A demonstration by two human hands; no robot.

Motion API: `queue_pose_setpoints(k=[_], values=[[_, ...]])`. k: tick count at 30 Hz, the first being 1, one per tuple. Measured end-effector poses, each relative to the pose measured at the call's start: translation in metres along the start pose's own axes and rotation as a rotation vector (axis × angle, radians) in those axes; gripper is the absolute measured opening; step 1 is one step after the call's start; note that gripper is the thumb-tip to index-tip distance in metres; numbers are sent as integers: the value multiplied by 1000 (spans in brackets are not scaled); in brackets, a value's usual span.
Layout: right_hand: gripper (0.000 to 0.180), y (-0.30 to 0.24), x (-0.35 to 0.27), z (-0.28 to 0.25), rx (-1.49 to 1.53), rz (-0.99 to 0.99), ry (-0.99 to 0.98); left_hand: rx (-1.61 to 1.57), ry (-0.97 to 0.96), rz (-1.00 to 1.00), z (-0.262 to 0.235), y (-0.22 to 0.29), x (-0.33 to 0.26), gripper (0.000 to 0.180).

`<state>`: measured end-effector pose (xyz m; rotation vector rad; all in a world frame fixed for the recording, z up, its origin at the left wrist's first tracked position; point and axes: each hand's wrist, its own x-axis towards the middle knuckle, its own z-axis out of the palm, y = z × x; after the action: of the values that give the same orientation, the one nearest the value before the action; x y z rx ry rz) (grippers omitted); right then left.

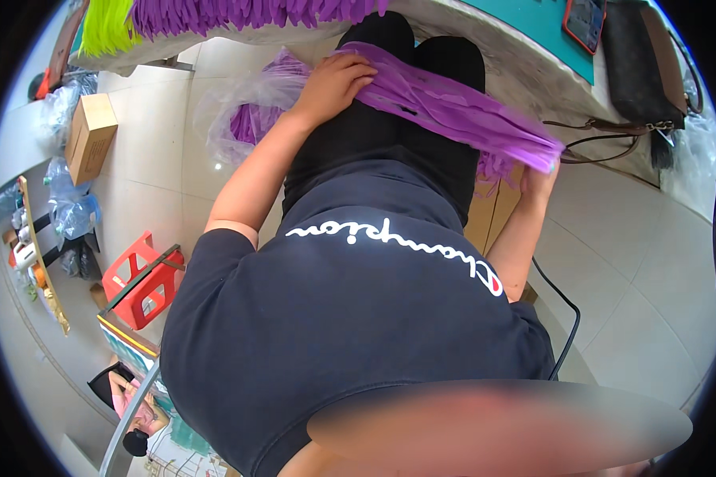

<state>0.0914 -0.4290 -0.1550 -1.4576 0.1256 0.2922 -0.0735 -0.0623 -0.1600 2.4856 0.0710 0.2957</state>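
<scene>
Beside a teal tabletop (527, 19), over pale tiles (624, 238), hands (336, 83) (538, 181) set well apart hold purple material (457, 105) between them.

Left forearm (264, 171) angled inward, left hand (332, 87) palm down over lap (374, 147), fingers (361, 72) loosely bent; right forearm (521, 242) out to side, right hand (539, 183) gripping, partly hidden from here

The floor (628, 238) is pale-tiled; a red stool (167, 277) stands at left; a teal-topped table (531, 30) stands ahead.
</scene>
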Motion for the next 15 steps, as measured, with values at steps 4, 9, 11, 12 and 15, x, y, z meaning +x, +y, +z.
queue_pose_setpoints(k=[4, 9, 11, 12, 15], values=[[20, -20, -1, 21, -604, -600, 252, 17, 151, -6, 7, -7, 6, 27], [19, -1, -12, 78, -798, -719, -410, 139, 90, 58, 2, -15, 16, 28], [24, 12, -8, 90, -957, -853, -534, 75, 70, 19, 2, -17, 20, 27], [24, 16, -4, 92, -956, -852, -537, 9, 33, -16, 1, -17, 22, 26], [26, 22, 5, 90, -722, -670, -501, -52, 18, -57, -3, -14, 25, 23]])
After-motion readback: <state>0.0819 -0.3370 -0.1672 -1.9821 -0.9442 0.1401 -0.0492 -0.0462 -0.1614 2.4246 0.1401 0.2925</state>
